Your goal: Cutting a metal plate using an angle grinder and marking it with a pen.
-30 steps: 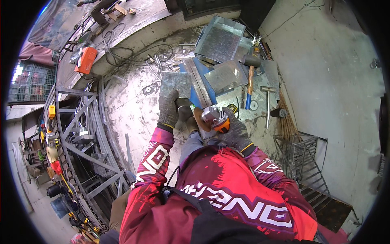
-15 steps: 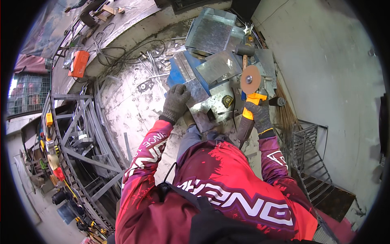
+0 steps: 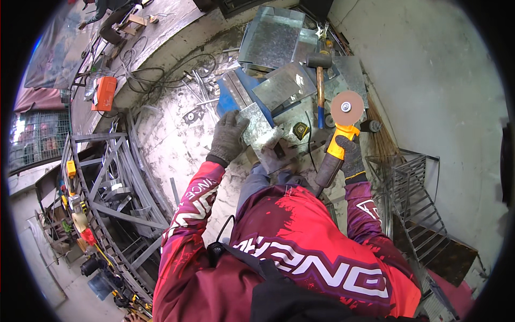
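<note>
My left hand (image 3: 229, 135), in a dark grey knit glove, is closed on the left edge of a small galvanized metal sheet (image 3: 258, 126). In my right hand (image 3: 352, 158), gloved too, is a yellow and dark angle grinder (image 3: 343, 140). Its reddish-brown disc (image 3: 338, 114) faces up, apart from the sheet; I cannot tell whether it spins. Between the two hands lies a round black and yellow tape measure (image 3: 301, 130). Beyond it, a mallet (image 3: 320, 88) with a dark head and a wooden, blue-ended handle rests on the metal pieces.
Blue metal (image 3: 226, 99) and larger galvanized sheets (image 3: 273, 40) lie ahead. Loose cables (image 3: 145, 80) run at far left near an orange box (image 3: 104, 93). A steel frame (image 3: 110, 209) stands left, a wire rack (image 3: 418, 193) right. Another person (image 3: 112, 24) is at upper left.
My right hand has moved the grinder rightward, uncovering the mallet's handle. The small sheet in my left hand has changed its tilt and looks brighter. The whole view has shifted slightly.
</note>
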Motion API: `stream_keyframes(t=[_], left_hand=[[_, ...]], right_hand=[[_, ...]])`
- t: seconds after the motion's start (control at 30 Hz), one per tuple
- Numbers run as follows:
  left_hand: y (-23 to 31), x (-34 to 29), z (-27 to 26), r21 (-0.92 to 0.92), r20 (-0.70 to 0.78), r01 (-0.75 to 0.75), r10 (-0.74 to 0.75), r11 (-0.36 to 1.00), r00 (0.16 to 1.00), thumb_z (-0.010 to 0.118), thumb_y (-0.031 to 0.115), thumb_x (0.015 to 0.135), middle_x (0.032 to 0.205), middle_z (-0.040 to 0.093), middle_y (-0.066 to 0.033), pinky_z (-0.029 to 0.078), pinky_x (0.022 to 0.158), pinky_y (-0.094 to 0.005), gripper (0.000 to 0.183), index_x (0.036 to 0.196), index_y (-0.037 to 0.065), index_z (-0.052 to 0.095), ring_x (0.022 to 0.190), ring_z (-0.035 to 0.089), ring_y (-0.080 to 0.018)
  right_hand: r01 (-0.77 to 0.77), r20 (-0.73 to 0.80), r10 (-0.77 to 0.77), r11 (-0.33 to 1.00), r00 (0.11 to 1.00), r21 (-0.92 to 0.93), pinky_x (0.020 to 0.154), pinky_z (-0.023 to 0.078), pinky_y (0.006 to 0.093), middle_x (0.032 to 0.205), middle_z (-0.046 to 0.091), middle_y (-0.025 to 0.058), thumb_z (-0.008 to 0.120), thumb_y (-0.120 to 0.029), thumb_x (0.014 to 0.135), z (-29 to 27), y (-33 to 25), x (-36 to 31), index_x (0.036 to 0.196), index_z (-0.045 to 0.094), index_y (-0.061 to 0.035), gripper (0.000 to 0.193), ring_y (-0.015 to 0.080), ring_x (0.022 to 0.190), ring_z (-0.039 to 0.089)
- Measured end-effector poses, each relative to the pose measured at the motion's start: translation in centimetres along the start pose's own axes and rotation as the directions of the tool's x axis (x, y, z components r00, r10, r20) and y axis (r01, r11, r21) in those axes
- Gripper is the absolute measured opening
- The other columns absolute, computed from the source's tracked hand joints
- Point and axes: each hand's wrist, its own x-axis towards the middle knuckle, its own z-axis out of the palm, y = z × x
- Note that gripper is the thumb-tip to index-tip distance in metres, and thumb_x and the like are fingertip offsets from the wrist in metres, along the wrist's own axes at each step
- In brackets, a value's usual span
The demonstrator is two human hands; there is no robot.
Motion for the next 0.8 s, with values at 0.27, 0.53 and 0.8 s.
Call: stream_keyframes(t=[0.27,0.53,0.8], left_hand=[[10.4,1.7,-1.7,-0.637,0.114,0.078,-0.006,0.767,0.994,0.084,0.022,0.075,0.130,0.056,-0.0231,0.049,0.102,-0.0467,0.063,0.128,0.004,0.056,0.119,0.057,-0.0407],[22.8,2.4,4.7,-0.780,0.624,0.609,0.248,0.145,0.741,0.080,0.022,0.084,0.117,0.065,-0.0141,0.054,0.092,-0.0397,0.088,0.153,0.003,0.029,0.105,0.066,-0.0246],[24.0,2.9,4.6,-0.772,0.626,0.558,0.211,0.306,0.751,0.078,0.031,0.084,0.125,0.064,-0.0204,0.054,0.096,-0.0398,0.097,0.157,0.002,0.022,0.110,0.066,-0.0286]], right_hand=[[-0.011,0.099,0.006,0.999,0.995,0.047,0.069,0.061,0.0367,0.090,0.070,0.0083,0.077,-0.008,0.084,2.0,-1.4,-0.7,0.111,0.066,-0.0025,0.030,0.0230,0.075,0.071],[-0.027,0.126,-0.015,0.946,0.992,0.324,0.083,0.060,0.0474,0.104,0.069,0.0198,0.068,-0.024,0.088,2.2,-1.6,-1.8,0.126,0.057,0.0037,0.049,0.0351,0.087,0.071],[-0.029,0.072,-0.006,0.881,0.997,0.472,0.092,0.058,0.0510,0.114,0.067,0.0239,0.056,-0.026,0.088,-1.4,0.2,-3.1,0.134,0.053,0.0037,0.055,0.0399,0.100,0.069]])
